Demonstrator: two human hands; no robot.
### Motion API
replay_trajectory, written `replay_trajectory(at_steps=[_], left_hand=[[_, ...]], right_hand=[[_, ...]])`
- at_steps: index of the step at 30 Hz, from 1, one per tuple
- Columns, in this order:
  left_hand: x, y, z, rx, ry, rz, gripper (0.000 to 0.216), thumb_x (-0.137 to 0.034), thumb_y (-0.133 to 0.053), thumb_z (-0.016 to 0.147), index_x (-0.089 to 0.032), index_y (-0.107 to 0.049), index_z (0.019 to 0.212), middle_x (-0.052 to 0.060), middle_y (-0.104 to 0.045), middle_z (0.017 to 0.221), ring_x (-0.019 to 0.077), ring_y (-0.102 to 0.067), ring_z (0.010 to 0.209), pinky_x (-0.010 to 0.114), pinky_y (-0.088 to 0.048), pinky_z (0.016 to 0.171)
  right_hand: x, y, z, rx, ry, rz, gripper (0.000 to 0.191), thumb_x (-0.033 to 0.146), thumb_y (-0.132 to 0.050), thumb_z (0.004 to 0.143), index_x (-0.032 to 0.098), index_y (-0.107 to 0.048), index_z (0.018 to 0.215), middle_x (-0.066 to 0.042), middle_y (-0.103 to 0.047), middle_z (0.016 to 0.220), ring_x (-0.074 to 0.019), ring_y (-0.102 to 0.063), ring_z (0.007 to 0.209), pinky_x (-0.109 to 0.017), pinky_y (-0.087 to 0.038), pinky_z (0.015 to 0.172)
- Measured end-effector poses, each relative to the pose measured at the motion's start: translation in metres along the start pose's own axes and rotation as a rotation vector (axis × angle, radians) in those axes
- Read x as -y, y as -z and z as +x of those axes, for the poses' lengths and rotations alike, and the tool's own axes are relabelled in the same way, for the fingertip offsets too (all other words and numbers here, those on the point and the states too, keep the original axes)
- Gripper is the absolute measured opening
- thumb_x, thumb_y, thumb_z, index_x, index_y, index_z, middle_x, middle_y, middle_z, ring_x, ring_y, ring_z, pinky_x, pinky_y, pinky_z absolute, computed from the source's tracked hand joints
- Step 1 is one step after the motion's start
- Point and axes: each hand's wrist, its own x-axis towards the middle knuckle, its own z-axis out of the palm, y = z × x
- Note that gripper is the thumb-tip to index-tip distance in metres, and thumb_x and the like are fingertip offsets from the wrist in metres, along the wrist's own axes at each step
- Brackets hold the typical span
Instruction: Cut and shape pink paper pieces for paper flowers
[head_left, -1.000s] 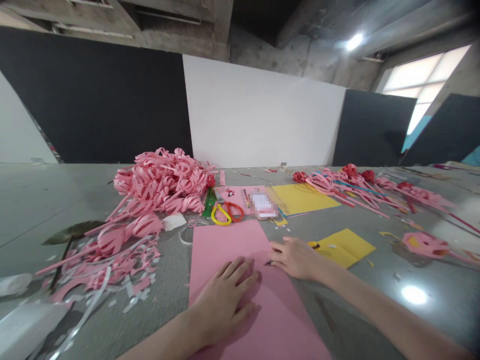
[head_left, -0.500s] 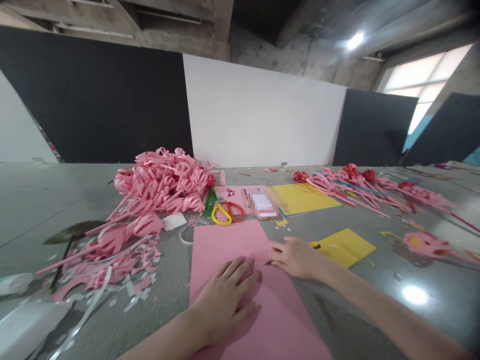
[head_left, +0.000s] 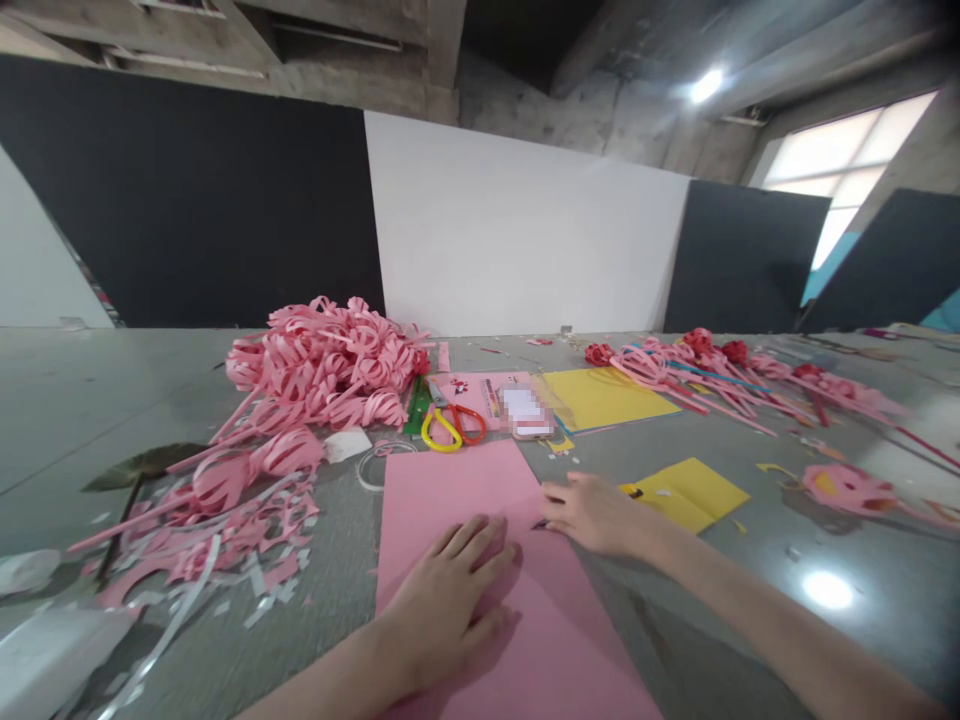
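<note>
A sheet of pink paper (head_left: 450, 490) lies lengthwise on the grey floor before me. My left hand (head_left: 457, 595) rests flat on it, fingers spread, pressing near its middle. At the paper's right edge, my right hand (head_left: 589, 512) is closed around what looks like a utility knife (head_left: 632, 491). Its yellow and black end shows behind the hand, and a dark pointed tip touches the paper by the fingers; the rest is hidden. Beyond the paper's far edge lie scissors (head_left: 442, 430) with one yellow and one red handle.
Pink curled paper strips (head_left: 322, 365) are heaped at the left, with scraps (head_left: 217, 530) nearer. A phone (head_left: 529, 412), yellow sheets (head_left: 611, 395) and a folded yellow paper (head_left: 697, 495) lie ahead and right. Paper flowers (head_left: 697, 360) lie farther right. A white board (head_left: 525, 220) stands behind.
The view has shifted very slightly. Both hands keep nearly the same places on the pink paper; the yellow end behind my right hand shows slightly farther right.
</note>
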Motion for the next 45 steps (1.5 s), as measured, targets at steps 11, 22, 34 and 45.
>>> replay_trajectory(at_steps=[11, 22, 34, 45], left_hand=[[0.002, 0.003, 0.002, 0.004, 0.01, -0.014, 0.054, -0.05, -0.036, 0.08, -0.027, -0.03, 0.129, 0.005, -0.028, 0.137, 0.0247, -0.023, 0.124, 0.042, -0.023, 0.1], [0.015, 0.006, 0.018, -0.001, 0.035, -0.021, 0.056, -0.047, -0.038, 0.08, -0.026, -0.026, 0.131, 0.001, -0.027, 0.138, 0.0227, -0.027, 0.122, 0.042, -0.023, 0.1], [0.005, -0.003, 0.017, 0.023, 0.155, 0.003, 0.058, -0.05, -0.028, 0.082, -0.022, -0.023, 0.132, 0.004, -0.022, 0.139, 0.0217, -0.017, 0.127, 0.042, -0.018, 0.102], [-0.001, -0.007, 0.014, -0.128, 0.222, -0.005, 0.055, -0.045, -0.043, 0.076, -0.018, -0.038, 0.124, 0.009, -0.036, 0.132, 0.0243, -0.03, 0.12, 0.04, -0.025, 0.099]], right_hand=[[0.002, 0.029, -0.003, 0.056, -0.422, 0.859, 0.028, 0.036, -0.03, 0.087, 0.017, -0.042, 0.07, 0.004, -0.046, 0.058, -0.0076, -0.045, 0.05, -0.019, -0.032, 0.048], [0.031, -0.004, 0.008, 0.164, -0.726, 1.918, 0.032, 0.03, -0.025, 0.088, 0.012, -0.045, 0.07, -0.004, -0.057, 0.057, -0.0123, -0.057, 0.048, -0.024, -0.044, 0.05], [0.035, -0.002, 0.009, 0.113, -0.804, 1.97, 0.031, 0.027, -0.027, 0.089, 0.011, -0.045, 0.07, -0.003, -0.055, 0.056, -0.0132, -0.059, 0.048, -0.024, -0.043, 0.048], [0.035, 0.005, 0.009, 0.165, -0.77, 1.953, 0.034, 0.027, -0.027, 0.087, 0.011, -0.048, 0.066, -0.005, -0.055, 0.055, -0.0119, -0.057, 0.047, -0.023, -0.043, 0.048]])
